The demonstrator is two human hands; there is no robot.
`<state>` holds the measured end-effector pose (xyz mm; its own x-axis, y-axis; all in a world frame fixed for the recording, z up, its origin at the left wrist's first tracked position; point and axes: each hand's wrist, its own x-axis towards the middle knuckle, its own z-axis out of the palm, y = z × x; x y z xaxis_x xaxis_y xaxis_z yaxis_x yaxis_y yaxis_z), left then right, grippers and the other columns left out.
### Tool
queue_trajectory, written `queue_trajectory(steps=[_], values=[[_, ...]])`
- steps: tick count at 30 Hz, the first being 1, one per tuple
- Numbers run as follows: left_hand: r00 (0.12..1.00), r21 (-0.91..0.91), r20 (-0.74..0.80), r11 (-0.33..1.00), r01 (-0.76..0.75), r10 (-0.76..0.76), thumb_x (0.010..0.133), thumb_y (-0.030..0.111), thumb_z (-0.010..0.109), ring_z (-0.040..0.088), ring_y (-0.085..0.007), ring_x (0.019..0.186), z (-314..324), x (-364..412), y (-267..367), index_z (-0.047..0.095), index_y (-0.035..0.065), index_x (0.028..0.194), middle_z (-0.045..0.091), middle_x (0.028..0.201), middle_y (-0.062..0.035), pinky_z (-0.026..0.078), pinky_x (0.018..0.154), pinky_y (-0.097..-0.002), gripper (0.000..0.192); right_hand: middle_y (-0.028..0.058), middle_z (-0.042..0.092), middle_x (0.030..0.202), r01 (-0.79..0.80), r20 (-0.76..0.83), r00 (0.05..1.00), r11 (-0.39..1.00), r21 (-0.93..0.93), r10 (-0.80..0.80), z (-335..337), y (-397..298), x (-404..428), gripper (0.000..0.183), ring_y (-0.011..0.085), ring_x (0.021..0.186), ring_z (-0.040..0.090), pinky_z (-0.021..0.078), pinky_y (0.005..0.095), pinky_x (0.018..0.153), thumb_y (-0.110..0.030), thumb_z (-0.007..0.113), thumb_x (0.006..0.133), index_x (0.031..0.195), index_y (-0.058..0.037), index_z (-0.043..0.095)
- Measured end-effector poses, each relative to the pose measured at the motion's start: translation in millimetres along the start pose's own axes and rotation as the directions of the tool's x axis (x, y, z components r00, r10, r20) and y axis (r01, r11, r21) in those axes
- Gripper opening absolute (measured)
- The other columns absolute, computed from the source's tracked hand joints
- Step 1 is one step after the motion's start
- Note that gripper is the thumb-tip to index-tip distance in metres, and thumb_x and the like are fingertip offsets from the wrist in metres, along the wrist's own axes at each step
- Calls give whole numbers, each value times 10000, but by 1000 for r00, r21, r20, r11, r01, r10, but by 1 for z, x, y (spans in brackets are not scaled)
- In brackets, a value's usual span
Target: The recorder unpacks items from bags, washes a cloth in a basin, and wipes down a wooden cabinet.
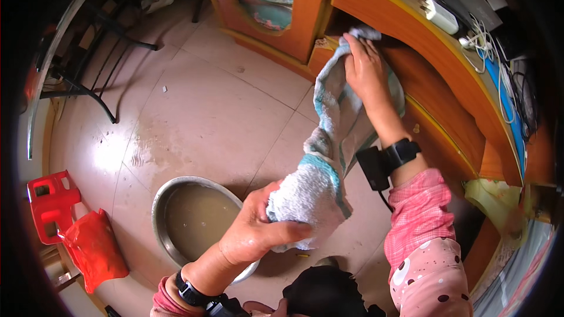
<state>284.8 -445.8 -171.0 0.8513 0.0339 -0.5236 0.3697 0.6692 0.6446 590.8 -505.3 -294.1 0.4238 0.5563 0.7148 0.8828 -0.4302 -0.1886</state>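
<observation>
A white towel with teal stripes (308, 193) hangs stretched between my two hands. My left hand (269, 229) grips its bunched lower end, above and to the right of a round metal basin (159, 224) that holds murky water (198, 220). My right hand (363, 64) is at the towel's far end, laid over part of it at the opening of a wooden cabinet (423, 70). The fingertips there are slightly blurred, and whether they close round the cloth does not show. Both wrists wear black bands with small devices.
A red plastic stool (55, 207) and a red plastic bag (94, 246) are at the left on the tiled floor (211, 110), which has wet patches. Black metal legs (101, 101) stand at upper left. A white charger (441, 16) and tangled cables (482, 46) lie on the cabinet top.
</observation>
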Motion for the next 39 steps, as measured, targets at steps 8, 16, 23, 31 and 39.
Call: queue_trajectory(steps=[8,16,23,31,39], values=[[993,9,-16,993,-118,118,671,103,661,554,-130,844,1,16,14,513,-13,1086,589,936,-41,436,770,-256,456,271,590,918,-285,358,869,937,-201,341,24,-7,35,372,442,854,549,415,504,821,-316,433,789,960,5,511],[997,7,-60,999,-37,37,677,99,645,563,-142,840,4,-15,-7,518,-16,1079,593,937,-57,453,773,-271,437,175,560,936,27,87,996,997,-74,-20,-3,-12,-1,273,369,914,519,457,430,769,-47,502,714,986,-32,518],[997,93,47,994,62,-67,667,79,668,568,-151,888,16,-52,-29,518,-20,1106,605,965,-60,428,839,-275,474,71,537,1072,-695,594,717,309,649,365,-95,-63,-117,320,146,1009,504,402,292,901,-26,420,853,1170,-25,468],[973,139,216,989,53,-83,689,67,663,551,-130,870,58,-29,-32,530,-7,1079,590,947,-33,420,816,-262,419,40,576,970,-632,368,476,20,774,798,-205,-22,-119,246,135,909,542,437,286,811,-225,448,924,1036,-28,544],[977,4,184,994,111,-109,731,97,628,576,-148,812,116,49,-51,505,-3,1084,593,909,-59,482,703,-281,387,116,573,964,-565,-278,820,627,-536,501,-177,91,-141,223,315,877,533,416,426,810,-242,541,799,938,-74,586]])
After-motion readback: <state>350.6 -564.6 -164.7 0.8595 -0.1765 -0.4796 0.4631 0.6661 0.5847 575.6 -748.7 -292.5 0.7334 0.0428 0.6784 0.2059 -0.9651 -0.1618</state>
